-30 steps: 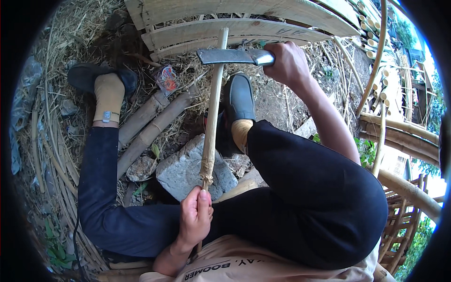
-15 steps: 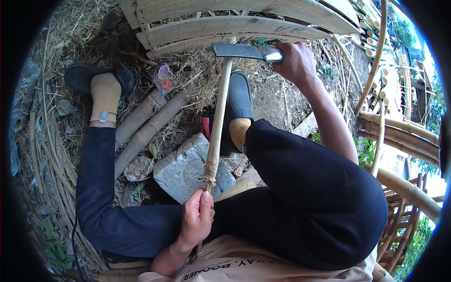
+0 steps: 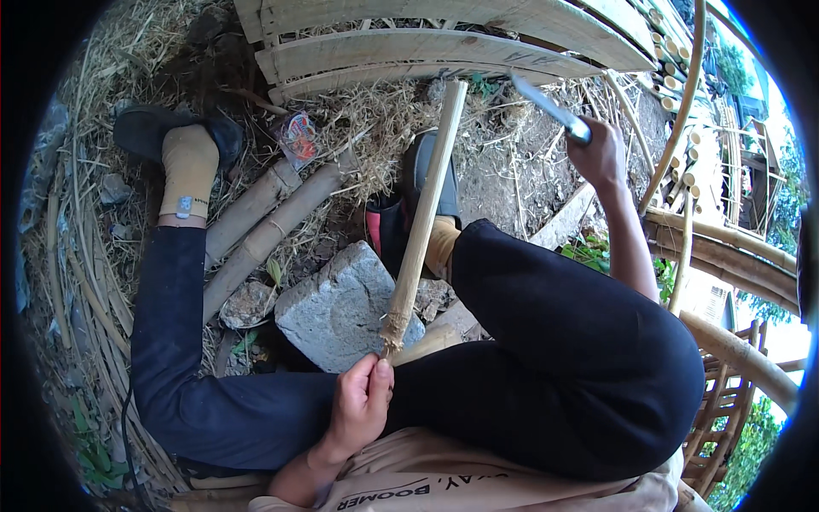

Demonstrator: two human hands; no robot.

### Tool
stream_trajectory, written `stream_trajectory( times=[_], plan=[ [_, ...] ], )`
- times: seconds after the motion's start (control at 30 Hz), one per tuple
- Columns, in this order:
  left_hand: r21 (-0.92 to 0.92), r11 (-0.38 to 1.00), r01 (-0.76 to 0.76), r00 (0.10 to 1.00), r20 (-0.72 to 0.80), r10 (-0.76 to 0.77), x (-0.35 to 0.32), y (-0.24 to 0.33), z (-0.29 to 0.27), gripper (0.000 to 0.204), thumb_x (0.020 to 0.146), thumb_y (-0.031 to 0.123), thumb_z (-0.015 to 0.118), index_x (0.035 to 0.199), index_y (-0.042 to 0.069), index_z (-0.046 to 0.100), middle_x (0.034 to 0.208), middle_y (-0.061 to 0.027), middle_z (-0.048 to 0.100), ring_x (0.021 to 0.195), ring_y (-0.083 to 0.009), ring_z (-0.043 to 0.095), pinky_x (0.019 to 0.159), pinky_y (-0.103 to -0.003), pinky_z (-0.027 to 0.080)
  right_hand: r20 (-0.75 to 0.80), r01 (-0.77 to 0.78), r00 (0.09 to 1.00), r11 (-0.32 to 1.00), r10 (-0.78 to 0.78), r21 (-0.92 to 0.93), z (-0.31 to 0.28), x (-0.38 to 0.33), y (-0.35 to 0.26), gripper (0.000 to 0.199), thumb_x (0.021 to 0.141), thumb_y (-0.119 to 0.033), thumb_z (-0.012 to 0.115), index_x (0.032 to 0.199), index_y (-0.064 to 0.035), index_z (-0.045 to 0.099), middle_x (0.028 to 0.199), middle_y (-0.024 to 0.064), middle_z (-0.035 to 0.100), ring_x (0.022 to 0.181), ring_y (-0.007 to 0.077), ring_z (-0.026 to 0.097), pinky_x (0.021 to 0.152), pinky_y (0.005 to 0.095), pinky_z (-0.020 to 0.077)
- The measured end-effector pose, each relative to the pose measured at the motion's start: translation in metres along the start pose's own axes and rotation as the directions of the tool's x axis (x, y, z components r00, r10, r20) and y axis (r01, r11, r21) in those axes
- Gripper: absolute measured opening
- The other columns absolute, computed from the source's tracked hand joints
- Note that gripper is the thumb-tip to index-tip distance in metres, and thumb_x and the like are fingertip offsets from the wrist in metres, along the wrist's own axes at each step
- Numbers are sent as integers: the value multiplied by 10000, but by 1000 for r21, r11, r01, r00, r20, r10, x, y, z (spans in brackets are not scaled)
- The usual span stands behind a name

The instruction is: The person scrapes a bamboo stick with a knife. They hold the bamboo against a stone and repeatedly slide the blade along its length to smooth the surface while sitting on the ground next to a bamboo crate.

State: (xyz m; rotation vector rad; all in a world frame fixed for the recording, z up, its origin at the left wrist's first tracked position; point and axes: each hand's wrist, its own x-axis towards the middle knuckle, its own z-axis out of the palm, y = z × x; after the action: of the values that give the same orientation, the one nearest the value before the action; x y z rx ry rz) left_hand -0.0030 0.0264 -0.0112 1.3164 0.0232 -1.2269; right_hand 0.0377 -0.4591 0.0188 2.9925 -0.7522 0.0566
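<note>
In the lower centre of the frame, the left hand [image 3: 363, 403] is clamped around the thin lower end of a pale wooden stick [image 3: 425, 218], thumb laid along it. The stick slants from there to the upper centre, its rough, frayed part just above the fingers. It passes in front of a grey stone block [image 3: 333, 299]; whether the two touch, I cannot tell. At the upper right, the right hand [image 3: 600, 154] is closed on the handle of a machete [image 3: 548, 108], whose blade points to the upper left, apart from the stick. A slatted wooden panel [image 3: 418, 51] spans the top of the frame. Left of centre, two bamboo poles [image 3: 273, 235] lie near a crumpled wrapper [image 3: 299, 138].
</note>
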Motion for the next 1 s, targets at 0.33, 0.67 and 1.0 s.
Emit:
stream_trajectory(
  times=[0.33,0.67,1.0],
  plan=[
    [287,953,-103,984,-112,140,6,8,8,320,1067,208,509,799,34,504,581,-48,477,467,-140,469,461,-305,337,80,150,984,982,-159,112,3,-9,-75,163,701,-149,670,838,-82,729,706,166,691,689,356,706,686,455,563],
    [518,838,-172,918,-223,327,-1,29,20,302,1045,160,502,780,15,498,565,-105,493,438,-191,521,456,-363,346,39,64,997,985,-71,157,-7,0,-80,116,702,-125,643,762,-37,690,690,224,644,687,416,658,687,472,530],
    [468,846,-256,901,-201,384,8,18,13,320,1061,171,494,778,23,494,555,-52,458,467,-109,458,459,-320,311,153,-145,976,987,155,-74,6,-3,-25,245,808,-156,640,995,-87,782,813,177,745,705,323,728,744,423,580]
  ],
)
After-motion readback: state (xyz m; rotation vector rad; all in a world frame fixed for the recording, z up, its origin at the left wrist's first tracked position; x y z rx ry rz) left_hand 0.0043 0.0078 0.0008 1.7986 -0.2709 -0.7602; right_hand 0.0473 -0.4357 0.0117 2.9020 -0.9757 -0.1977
